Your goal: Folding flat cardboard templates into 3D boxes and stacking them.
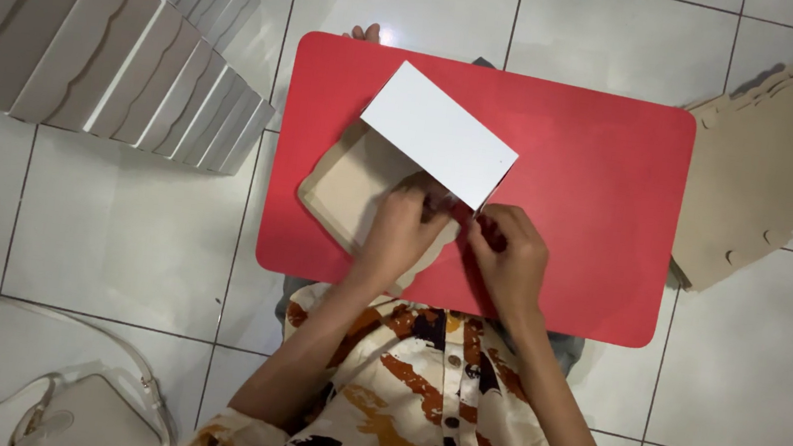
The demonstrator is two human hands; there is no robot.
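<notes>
Both hands are working at the near edge of a flat cardboard box blank (393, 167), beige with one smooth white flap angled upward, lying on the matte red rounded table (604, 178). The left hand (403, 229) is pressing down on the beige panel, fingers curled together. The right hand (511, 257) is pinching the flap's corner. Folded grey-white boxes (107, 36) are standing in a row on glossy floor tiles; a stack of flat scalloped blanks (776, 169) is lying to the right.

Half-folded cardboard box (392, 177), white flap raised, on table.
</notes>
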